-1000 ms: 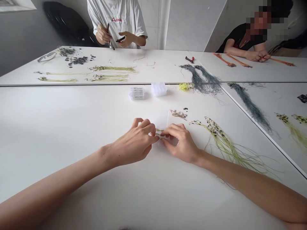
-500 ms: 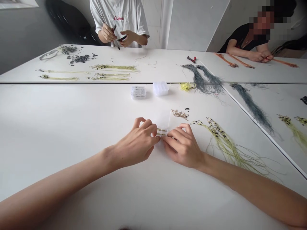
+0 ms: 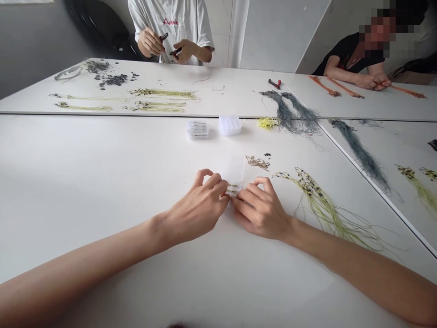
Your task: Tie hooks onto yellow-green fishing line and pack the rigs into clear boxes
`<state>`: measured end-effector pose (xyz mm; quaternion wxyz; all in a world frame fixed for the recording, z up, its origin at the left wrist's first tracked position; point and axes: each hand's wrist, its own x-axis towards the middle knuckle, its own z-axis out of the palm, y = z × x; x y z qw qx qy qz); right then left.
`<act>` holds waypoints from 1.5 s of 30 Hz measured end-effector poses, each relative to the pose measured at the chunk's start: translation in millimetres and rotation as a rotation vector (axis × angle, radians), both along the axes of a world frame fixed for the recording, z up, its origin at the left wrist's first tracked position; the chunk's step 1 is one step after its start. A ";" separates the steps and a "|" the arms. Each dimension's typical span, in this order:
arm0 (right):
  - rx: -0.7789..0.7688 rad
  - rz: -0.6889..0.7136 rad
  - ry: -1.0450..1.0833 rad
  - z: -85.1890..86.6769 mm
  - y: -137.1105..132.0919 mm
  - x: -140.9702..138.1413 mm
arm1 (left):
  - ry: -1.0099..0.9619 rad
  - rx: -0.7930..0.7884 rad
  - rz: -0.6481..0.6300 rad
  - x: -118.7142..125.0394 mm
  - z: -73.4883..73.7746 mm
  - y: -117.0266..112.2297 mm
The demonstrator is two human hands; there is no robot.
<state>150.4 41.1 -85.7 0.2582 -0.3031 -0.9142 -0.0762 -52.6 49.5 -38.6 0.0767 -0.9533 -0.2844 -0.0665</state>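
Note:
My left hand [image 3: 198, 205] and my right hand [image 3: 261, 212] meet at the middle of the white table [image 3: 102, 159]. Their fingertips pinch a short bundle of yellow-green line [image 3: 234, 188] from either side. A clear plastic sheet or sleeve [image 3: 236, 175] lies just beyond and partly under the fingers. Close to my right hand, beyond it, spreads a long bunch of yellow-green line with black beads [image 3: 324, 205]. A small tangle of brownish hooks or wire [image 3: 256, 162] sits ahead of my hands.
Two small clear plastic boxes [image 3: 197, 130] [image 3: 230, 125] stand beyond my hands, beside yellow line [image 3: 268, 123] and grey-blue line bunches [image 3: 290, 114]. Across the table, a person in a white T-shirt [image 3: 170, 27] holds pliers [image 3: 174, 52]. Another person [image 3: 351, 61] handles orange cords at the far right.
My hands stay together on the bundle, with small finger shifts and a slight move to the right. The view has tilted a little, shifting the far table upward in the picture.

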 end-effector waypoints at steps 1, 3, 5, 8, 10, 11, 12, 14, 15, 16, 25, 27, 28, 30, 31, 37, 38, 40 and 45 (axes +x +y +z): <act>0.001 0.001 -0.008 0.6 0.0 -0.4 | 0.007 0.011 -0.003 0.8 -0.1 -0.4; 0.003 0.006 -0.014 2.0 0.2 -1.1 | 0.016 0.020 -0.003 1.6 0.2 -0.7; -0.009 0.011 -0.002 3.3 0.4 -1.2 | 0.008 0.008 0.001 1.3 1.0 -0.5; -0.079 -0.007 0.071 4.4 0.5 0.1 | -0.036 -0.040 0.015 -0.6 1.9 0.0; -0.157 -0.046 0.159 4.7 0.7 0.7 | -0.069 -0.075 0.032 -1.7 1.5 0.0; -0.195 -0.067 0.202 4.9 0.9 0.6 | -0.082 -0.089 0.039 -2.0 1.1 -0.2; -0.226 -0.083 0.237 5.1 1.2 0.3 | -0.092 -0.099 0.043 -2.1 0.6 -0.4; -0.261 -0.100 0.270 5.7 2.0 -1.3 | -0.107 -0.113 0.047 -1.8 -0.6 -1.0; -0.266 -0.103 0.273 6.1 2.5 -2.4 | -0.113 -0.117 0.049 -1.5 -1.1 -1.3; -0.268 -0.106 0.274 6.4 2.9 -3.5 | -0.117 -0.119 0.053 -1.2 -1.5 -1.6; -0.264 -0.124 0.248 5.7 5.2 -7.8 | -0.133 -0.128 0.073 -1.2 -3.8 -1.7; -0.262 -0.117 0.247 4.8 6.2 -8.3 | -0.132 -0.126 0.073 -1.6 -4.0 -1.3; -0.265 -0.112 0.254 4.4 6.7 -8.7 | -0.131 -0.124 0.073 -1.8 -4.0 -1.1; -0.282 -0.102 0.276 3.5 7.7 -10.1 | -0.122 -0.114 0.071 -1.7 -3.5 -0.9; -0.292 -0.097 0.291 3.0 8.2 -10.9 | -0.111 -0.102 0.066 -1.4 -3.1 -0.8; -0.359 -0.098 0.364 1.2 8.5 -14.0 | 0.001 0.029 0.009 2.8 -1.1 -2.8; -0.378 -0.102 0.375 1.2 7.9 -13.3 | 0.005 0.038 0.009 3.1 -1.5 -3.1; -0.426 -0.102 0.401 1.5 6.4 -10.8 | -0.012 0.033 0.016 2.9 -2.9 -3.4; -0.502 -0.102 0.457 3.8 3.1 -5.5 | -0.066 0.001 0.028 0.3 -7.2 -3.1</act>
